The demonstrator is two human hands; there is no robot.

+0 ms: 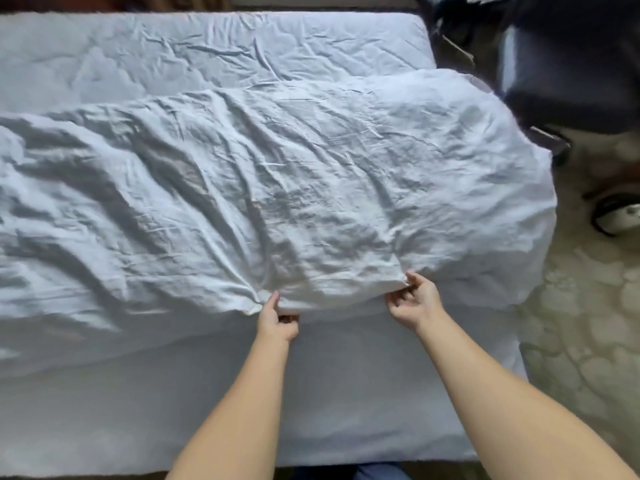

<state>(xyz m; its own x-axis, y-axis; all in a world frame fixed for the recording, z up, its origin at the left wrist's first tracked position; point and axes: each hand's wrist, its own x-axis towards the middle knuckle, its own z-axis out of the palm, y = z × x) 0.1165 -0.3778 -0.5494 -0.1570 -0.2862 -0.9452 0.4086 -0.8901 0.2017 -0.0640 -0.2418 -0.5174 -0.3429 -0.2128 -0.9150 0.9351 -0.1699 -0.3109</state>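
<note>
A large, wrinkled white duvet (277, 188) lies across a bed with a white sheet (138, 393). Its near edge is lifted a little off the mattress. My left hand (277, 320) pinches that edge between thumb and fingers near the middle of the bed. To its right, my right hand (414, 303) holds the same edge, thumb on top and fingers curled underneath. The right end of the duvet bulges out past the bed's side.
Bare white sheet (207, 53) shows beyond the duvet at the far side. A dark chair or bag (571, 64) stands at the upper right. Patterned floor (588, 341) runs along the bed's right side, with a round dark object (616, 216) on it.
</note>
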